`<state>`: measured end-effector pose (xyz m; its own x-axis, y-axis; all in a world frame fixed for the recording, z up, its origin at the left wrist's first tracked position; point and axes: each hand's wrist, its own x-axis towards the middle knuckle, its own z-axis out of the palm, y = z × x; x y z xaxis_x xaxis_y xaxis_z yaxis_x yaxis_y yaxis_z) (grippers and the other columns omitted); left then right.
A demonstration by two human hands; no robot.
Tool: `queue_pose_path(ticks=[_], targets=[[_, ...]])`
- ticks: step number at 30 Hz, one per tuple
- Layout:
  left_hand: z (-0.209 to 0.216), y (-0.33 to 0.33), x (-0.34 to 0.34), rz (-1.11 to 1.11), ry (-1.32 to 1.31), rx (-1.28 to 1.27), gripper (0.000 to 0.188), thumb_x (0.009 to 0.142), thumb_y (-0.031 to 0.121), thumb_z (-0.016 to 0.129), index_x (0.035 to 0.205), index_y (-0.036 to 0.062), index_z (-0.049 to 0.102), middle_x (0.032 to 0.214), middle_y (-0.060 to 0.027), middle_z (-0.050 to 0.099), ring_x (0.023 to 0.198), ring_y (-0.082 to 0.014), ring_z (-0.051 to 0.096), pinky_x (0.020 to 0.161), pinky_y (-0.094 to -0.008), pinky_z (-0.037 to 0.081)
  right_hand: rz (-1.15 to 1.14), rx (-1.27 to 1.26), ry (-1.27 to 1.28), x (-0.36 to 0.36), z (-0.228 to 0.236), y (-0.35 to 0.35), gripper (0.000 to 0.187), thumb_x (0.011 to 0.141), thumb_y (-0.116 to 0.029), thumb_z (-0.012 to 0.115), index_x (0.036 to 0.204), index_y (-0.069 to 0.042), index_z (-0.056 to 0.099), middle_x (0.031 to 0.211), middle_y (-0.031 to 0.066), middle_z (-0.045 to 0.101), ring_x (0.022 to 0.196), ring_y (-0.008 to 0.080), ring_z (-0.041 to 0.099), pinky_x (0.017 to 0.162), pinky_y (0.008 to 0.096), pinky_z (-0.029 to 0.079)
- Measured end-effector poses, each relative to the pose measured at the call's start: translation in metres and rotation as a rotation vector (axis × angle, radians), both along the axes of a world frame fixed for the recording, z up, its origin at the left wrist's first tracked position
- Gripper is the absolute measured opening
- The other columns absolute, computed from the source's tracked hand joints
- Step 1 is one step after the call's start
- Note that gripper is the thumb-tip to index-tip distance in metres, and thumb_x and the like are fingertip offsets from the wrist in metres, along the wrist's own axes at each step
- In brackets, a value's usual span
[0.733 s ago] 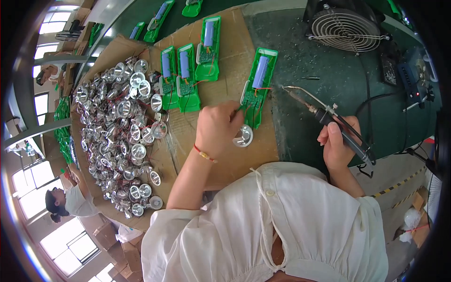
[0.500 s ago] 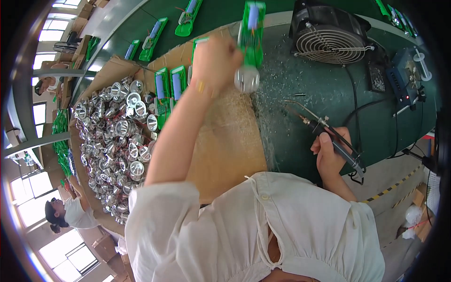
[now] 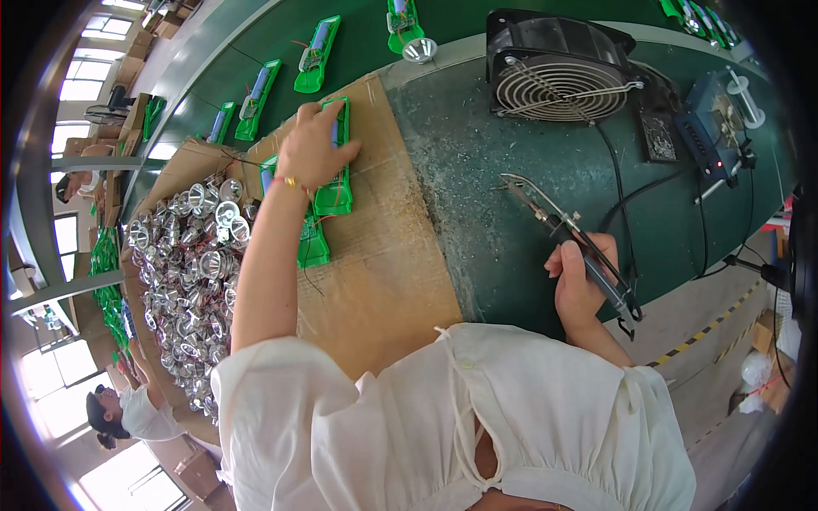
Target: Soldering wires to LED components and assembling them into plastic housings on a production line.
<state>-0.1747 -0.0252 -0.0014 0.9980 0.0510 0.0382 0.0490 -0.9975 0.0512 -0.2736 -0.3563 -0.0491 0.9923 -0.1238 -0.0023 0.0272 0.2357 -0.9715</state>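
Observation:
My left hand point(image 3: 312, 152) reaches over a green plastic lamp housing point(image 3: 337, 194) with a blue battery cell, its thumb spread away from the fingers. Whether the fingertips touch it is hard to see. Beside it another green housing point(image 3: 315, 247) with thin wires lies on the brown cardboard point(image 3: 375, 281), partly covered by the hand and wrist. My right hand point(image 3: 584, 277) is closed around a soldering iron point(image 3: 588, 260) with a thin feed tube, tip pointing up and left above the green bench. Farther off, a green housing point(image 3: 403, 30) lies with a silver reflector point(image 3: 419, 50) at its near end.
A cardboard box holds a heap of silver reflectors point(image 3: 192, 281) at left. Several green housings point(image 3: 317, 55) lie along the far green surface. A black fan point(image 3: 558, 77), a blue soldering station point(image 3: 716, 128) and cables stand at right. A co-worker point(image 3: 136, 409) is at far left.
My left hand has moved left and nearer, away from the housing with the reflector, which now lies farther off. The right hand still holds the soldering iron. The view has shifted slightly.

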Motion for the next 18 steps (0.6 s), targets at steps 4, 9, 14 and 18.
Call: queue_pose_path(ticks=[4,9,14,18], targets=[[0.0,-0.021,-0.034,0.0,0.057,-0.147,0.057,0.067,0.023,0.065,0.12,0.0115,0.048,0.117,-0.0156,0.045,0.098,-0.0342,0.054,0.082,-0.0406,0.046,0.032,-0.091,0.011,-0.002,0.003,-0.001,0.02,0.082,-0.01,0.061,0.088,0.001,0.046,0.067,0.009,0.057,0.055,0.0102,0.055,0.049,0.0212,0.045],[0.04,-0.053,-0.039,-0.207,-0.113,-0.164,0.037,0.07,0.022,0.07,0.102,0.0066,0.059,0.104,-0.0119,0.055,0.092,-0.0286,0.056,0.077,-0.0355,0.046,0.164,-0.193,-0.035,-0.023,-0.008,-0.001,0.018,0.077,-0.009,0.066,0.086,-0.001,0.052,0.068,0.0044,0.059,0.056,0.0076,0.054,0.05,0.0221,0.044],[0.014,-0.129,-0.006,-0.562,0.269,-0.452,0.021,0.073,0.023,0.066,0.089,0.0094,0.063,0.089,-0.0082,0.061,0.082,-0.0273,0.059,0.072,-0.037,0.047,0.311,-0.277,-0.317,-0.028,-0.005,0.003,0.019,0.074,-0.004,0.066,0.086,-0.002,0.052,0.067,0.0081,0.058,0.055,0.0119,0.057,0.049,0.0249,0.043],[-0.013,-0.156,0.003,-0.546,0.392,-0.389,0.019,0.072,0.018,0.067,0.084,0.0074,0.056,0.08,-0.0088,0.057,0.076,-0.0273,0.057,0.067,-0.0374,0.046,0.39,-0.314,-0.33,-0.025,0.001,-0.002,0.017,0.074,-0.008,0.067,0.084,-0.003,0.055,0.069,0.0098,0.06,0.055,0.0171,0.059,0.05,0.0276,0.045]])
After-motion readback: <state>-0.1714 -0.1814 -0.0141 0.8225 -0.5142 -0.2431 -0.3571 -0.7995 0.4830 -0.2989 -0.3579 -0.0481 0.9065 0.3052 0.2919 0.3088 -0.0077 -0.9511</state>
